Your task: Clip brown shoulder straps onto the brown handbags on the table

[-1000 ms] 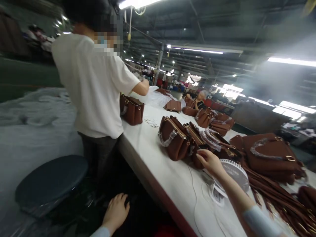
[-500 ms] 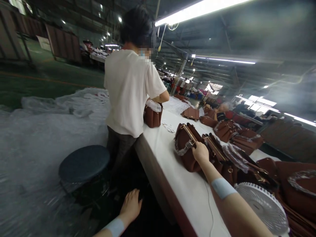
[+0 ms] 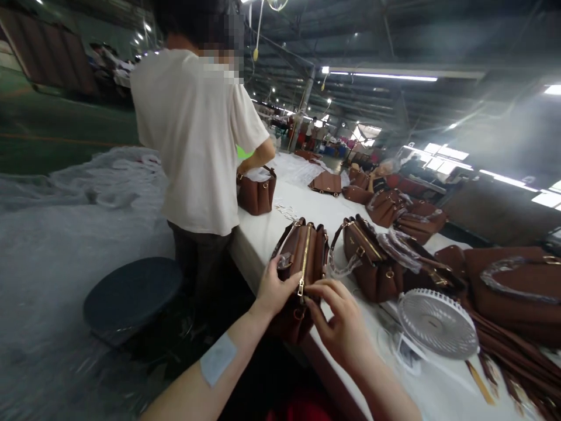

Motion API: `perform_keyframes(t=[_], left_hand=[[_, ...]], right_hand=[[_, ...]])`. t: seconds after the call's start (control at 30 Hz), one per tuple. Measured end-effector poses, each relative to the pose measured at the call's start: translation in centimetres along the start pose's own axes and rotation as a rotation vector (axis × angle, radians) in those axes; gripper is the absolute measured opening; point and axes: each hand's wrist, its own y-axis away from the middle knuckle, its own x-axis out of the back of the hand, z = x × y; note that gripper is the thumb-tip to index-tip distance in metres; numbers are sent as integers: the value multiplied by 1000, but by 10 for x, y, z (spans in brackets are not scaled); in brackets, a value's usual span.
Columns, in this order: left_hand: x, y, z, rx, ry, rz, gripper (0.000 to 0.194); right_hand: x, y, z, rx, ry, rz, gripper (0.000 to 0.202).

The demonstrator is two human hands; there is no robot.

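A brown handbag (image 3: pixel 291 318) with a gold zipper (image 3: pixel 307 248) along its top stands at the near edge of the table. My left hand (image 3: pixel 274 292) grips its left side, thumb lying beside the metal zipper pull (image 3: pixel 301 285). From the right, my right hand (image 3: pixel 339 310) closes thumb and index finger around the zipper's near end, just below the pull. The handle on the left side is partly wrapped in clear plastic. Just to the right stands a second brown handbag (image 3: pixel 370 269), its handle also plastic-wrapped, with neither hand on it.
A co-worker in a white T-shirt (image 3: pixel 188 140) stands at the table's left edge, at another brown bag (image 3: pixel 256 196). A white fan (image 3: pixel 438 324) is on the white table (image 3: pixel 346 351) at right, beside more bags. A round stool (image 3: pixel 131 292) stands left.
A handbag has come to the near table edge in front of me. My right hand has moved from its top to the zipper end, and my left hand has risen onto its side.
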Motion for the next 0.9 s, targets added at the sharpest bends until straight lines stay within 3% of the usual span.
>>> perform_keyframes(t=[0.1, 0.2, 0.37, 0.5, 0.63, 0.9], left_hand=[[17, -5, 4, -115, -166, -115, 49], [37, -17, 9, -177, -242, -281, 43], [67, -34, 12, -38, -70, -558, 51], [74, -47, 13, 42, -89, -663, 61], [48, -69, 22, -56, -162, -751, 58], [-59, -94, 56, -266, -306, -918, 53]], right_hand=[[2, 51, 12, -77, -59, 108, 11], [-7, 97, 21, -145, -105, 79, 11], [-13, 152, 18, -282, -179, 24, 13], [-10, 179, 18, -371, -220, 7, 14], [-8, 199, 23, -475, -203, -41, 13], [-7, 227, 23, -630, -181, -8, 11]])
